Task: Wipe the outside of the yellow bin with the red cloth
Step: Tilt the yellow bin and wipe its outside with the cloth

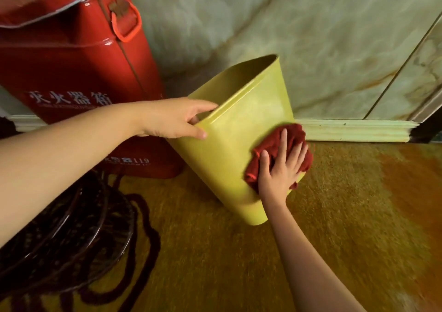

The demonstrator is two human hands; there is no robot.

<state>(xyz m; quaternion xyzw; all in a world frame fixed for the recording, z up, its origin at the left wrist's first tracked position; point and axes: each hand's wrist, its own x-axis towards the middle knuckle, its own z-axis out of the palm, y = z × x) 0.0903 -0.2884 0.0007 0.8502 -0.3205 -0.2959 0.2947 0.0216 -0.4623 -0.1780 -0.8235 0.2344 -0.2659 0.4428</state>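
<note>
The yellow bin [229,144] stands tilted on the floor, its open top leaning toward the upper left. My left hand [174,119] grips the near rim, fingers over the edge and thumb on the outside. A crumpled red cloth [275,144] lies against the bin's right outer wall. My right hand [282,165] presses flat on the cloth with fingers spread, covering its middle. The bin's base rests on the floor near my right forearm.
A big red fire-extinguisher box [79,72] stands directly left of the bin, touching or nearly so. A dark round wire stand [64,228] sits at lower left. A marble wall [311,36] and pale skirting board [354,129] run behind. Glossy amber floor [334,216] spreads to the right.
</note>
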